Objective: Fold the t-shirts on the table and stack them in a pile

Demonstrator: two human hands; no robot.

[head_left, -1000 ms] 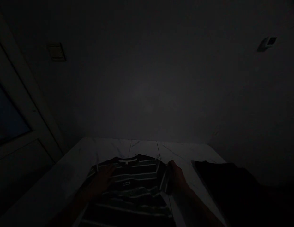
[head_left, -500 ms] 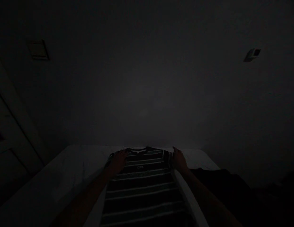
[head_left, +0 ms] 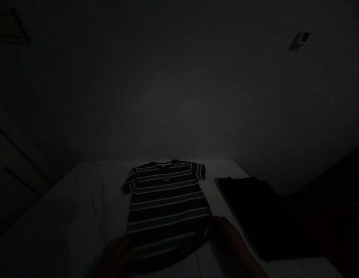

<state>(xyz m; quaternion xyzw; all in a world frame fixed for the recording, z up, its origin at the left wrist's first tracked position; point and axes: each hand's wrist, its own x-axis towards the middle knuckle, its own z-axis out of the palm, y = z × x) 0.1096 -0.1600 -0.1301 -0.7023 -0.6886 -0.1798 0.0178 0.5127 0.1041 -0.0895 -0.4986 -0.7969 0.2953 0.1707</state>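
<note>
A short-sleeved T-shirt (head_left: 167, 204) with dark, green and pale stripes lies front up, its collar toward the wall and a small label on the chest. My right hand (head_left: 227, 233) is closed at the shirt's lower right side, where the cloth bunches and lifts a little. At the lower left corner of the hem is my left hand (head_left: 117, 253), touching or very near the cloth; darkness and motion blur hide its fingers. The hem sags in a curve between both hands.
The shirt rests on a white marbled table (head_left: 89, 204) against a grey wall (head_left: 179, 96). A flat black cloth (head_left: 260, 220) lies to the right. Wall fittings (head_left: 299, 41) show high up, and a door (head_left: 20, 154) stands at the left. The room is very dark.
Both hands have moved from the shirt's shoulders down toward its hem, nearer to me. The bottom of the shirt now shows, slightly raised. The camera view has tilted downward.
</note>
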